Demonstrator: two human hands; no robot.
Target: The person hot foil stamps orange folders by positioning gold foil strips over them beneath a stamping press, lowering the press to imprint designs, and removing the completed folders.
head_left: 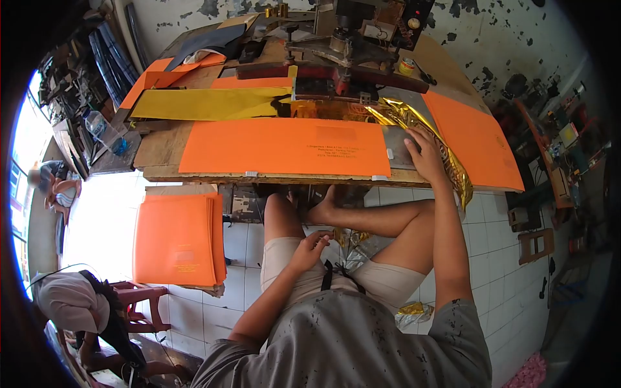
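A person in a grey, speckled shirt (362,343) and beige shorts (275,260) sat at a wooden worktop (155,157), the left hand (312,251) over the lap, its fingers loosely curled; whether it held anything could not be told. Gold foil scraps (414,310) lay on the white tiled floor (191,317). To the left stood a stack of orange printed sheets (174,236), near a co-worker (71,297) bent beside a red stool (153,297).

The right hand (424,156), fingers loosely apart, was at the crumpled, shiny gold foil (458,171) that trailed over the worktop's front edge; no firm grip showed. Just left of it, a single orange sheet (252,145) with small dark lettering lay flat, small white tabs (380,178) at its near edge. Another orange sheet (482,142) lay under and beyond the foil on the right.

Such thin film appeared likely to crease or tear, so a light, even touch seemed best, with folds eased clear of the lettered sheet, that sheet square to the tabs, and fingers well away from the metal.

Farther back, a flat yellow-gold strip (207,105) ran toward a dark metal press (343,45) with a red crossbar (265,72), before a peeling wall (479,39).
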